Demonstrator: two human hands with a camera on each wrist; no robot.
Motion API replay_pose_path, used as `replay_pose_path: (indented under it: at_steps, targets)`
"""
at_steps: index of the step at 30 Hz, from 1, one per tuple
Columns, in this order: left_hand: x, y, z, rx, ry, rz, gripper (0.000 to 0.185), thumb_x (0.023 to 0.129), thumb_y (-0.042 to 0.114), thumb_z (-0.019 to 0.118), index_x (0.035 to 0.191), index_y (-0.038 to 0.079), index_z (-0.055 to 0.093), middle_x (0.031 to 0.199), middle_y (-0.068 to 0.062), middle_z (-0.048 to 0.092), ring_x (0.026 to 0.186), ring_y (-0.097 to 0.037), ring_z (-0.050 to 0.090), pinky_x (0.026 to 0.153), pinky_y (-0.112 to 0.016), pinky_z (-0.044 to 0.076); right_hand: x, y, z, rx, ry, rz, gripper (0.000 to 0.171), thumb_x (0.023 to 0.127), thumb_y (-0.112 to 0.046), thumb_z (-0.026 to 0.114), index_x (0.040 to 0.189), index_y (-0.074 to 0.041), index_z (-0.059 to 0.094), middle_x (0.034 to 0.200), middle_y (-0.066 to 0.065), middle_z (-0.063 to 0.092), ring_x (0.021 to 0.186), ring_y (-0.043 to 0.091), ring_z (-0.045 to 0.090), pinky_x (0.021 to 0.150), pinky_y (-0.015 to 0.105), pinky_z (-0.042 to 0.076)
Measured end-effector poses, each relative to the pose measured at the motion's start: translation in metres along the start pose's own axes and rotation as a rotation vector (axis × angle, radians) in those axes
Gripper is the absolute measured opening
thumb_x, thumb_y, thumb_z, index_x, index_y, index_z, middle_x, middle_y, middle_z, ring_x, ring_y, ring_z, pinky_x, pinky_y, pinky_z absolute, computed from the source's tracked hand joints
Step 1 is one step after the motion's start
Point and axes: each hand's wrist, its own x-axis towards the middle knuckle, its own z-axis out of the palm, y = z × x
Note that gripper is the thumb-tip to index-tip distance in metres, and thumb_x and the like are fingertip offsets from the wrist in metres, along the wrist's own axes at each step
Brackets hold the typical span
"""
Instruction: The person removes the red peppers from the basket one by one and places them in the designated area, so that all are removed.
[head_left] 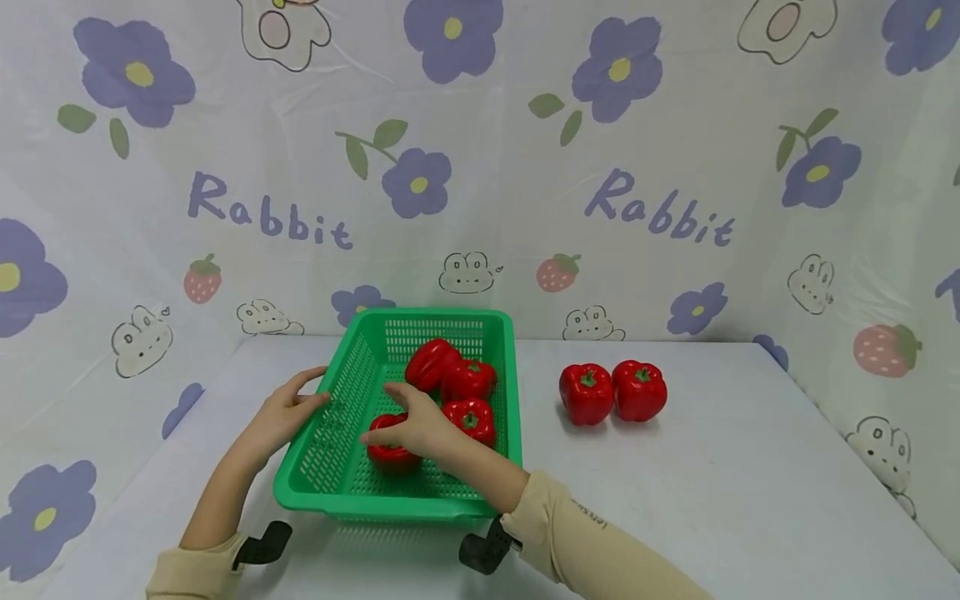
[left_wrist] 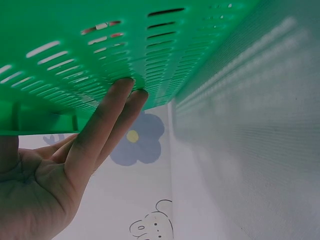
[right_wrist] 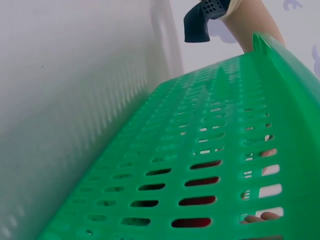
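Green basket (head_left: 397, 505): stood on the desk (head_left: 720, 475) in front of you, open side up, probably set this close so you could reach in from above.
Left hand (head_left: 281, 412): was at the outside of the basket's left wall, fingers (left_wrist: 107, 110) extended, two tips touching the slotted plastic; it seemed placed to steady the basket rather than to clutch it. Whether your thumb hooked over the rim, I cannot tell.
Right hand (head_left: 423, 425): hung inside the basket, thumb and finger spread well apart, nothing plainly clasped; the width probably suited a broad, round pepper. Whether the tips touched one, I cannot tell.
Near-left pepper (head_left: 393, 460): sat in the basket below your right hand, partly hidden by it.
Grouped peppers: the back one (head_left: 432, 364), the middle one (head_left: 468, 382) and the front one (head_left: 471, 419) lay close together toward the basket's right, likely propping one another.
Desk peppers: the left one (head_left: 587, 394) and the right one (head_left: 640, 391) stood side by side, right of the basket, stems up, apparently stable on their bases.
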Motion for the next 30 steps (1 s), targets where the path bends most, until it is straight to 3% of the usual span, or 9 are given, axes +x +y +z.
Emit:
replay_pose_path:
  at_steps: [6, 10, 17, 25, 30]
  targets:
    - [-0.0016, -0.0008, -0.0003, 0.002, -0.001, 0.000, 0.061, 0.103, 0.029, 0.047, 0.154, 0.004, 0.024, 0.120, -0.032, 0.063, 0.091, -0.024, 0.071, 0.077, -0.036, 0.058, -0.0028, -0.0024, 0.0036, 0.033, -0.048, -0.011, 0.074, 0.086, -0.021, 0.075, 0.149, -0.010, 0.038, 0.154, 0.007, 0.041, 0.145, 0.028, 0.035, 0.112, 0.049, 0.038]
    - [-0.0016, -0.0009, 0.0000, 0.010, 0.001, 0.001, 0.061, 0.103, 0.030, 0.047, 0.154, 0.005, 0.024, 0.120, -0.031, 0.063, 0.092, -0.024, 0.071, 0.077, -0.036, 0.057, -0.0048, -0.0028, 0.0041, 0.030, -0.028, -0.001, 0.076, 0.084, -0.023, 0.077, 0.148, -0.010, 0.039, 0.154, 0.008, 0.041, 0.144, 0.029, 0.035, 0.110, 0.051, 0.039]
    - [-0.0003, -0.0006, 0.0002, 0.014, 0.006, 0.001, 0.061, 0.103, 0.030, 0.048, 0.154, 0.005, 0.025, 0.117, -0.030, 0.065, 0.090, -0.022, 0.071, 0.075, -0.034, 0.057, -0.0042, 0.0008, 0.0031, -0.004, 0.059, 0.059, 0.080, 0.082, -0.024, 0.078, 0.150, -0.012, 0.037, 0.154, 0.012, 0.040, 0.141, 0.034, 0.035, 0.107, 0.057, 0.041]
    - [0.0004, -0.0007, 0.0006, 0.017, 0.009, 0.001, 0.060, 0.103, 0.029, 0.048, 0.153, 0.005, 0.025, 0.115, -0.029, 0.066, 0.087, -0.021, 0.071, 0.075, -0.034, 0.058, -0.0035, 0.0052, 0.0046, -0.005, 0.037, 0.120, 0.083, 0.080, -0.023, 0.079, 0.149, -0.007, 0.035, 0.153, 0.014, 0.039, 0.140, 0.034, 0.035, 0.108, 0.056, 0.039]
    - [0.0004, 0.0002, 0.0008, 0.017, 0.010, 0.006, 0.060, 0.103, 0.028, 0.048, 0.153, 0.004, 0.025, 0.115, -0.030, 0.066, 0.087, -0.022, 0.071, 0.075, -0.034, 0.058, -0.0033, 0.0070, 0.0054, -0.045, 0.025, 0.182, 0.084, 0.078, -0.024, 0.081, 0.148, -0.006, 0.037, 0.147, 0.016, 0.045, 0.133, 0.032, 0.042, 0.103, 0.052, 0.045]
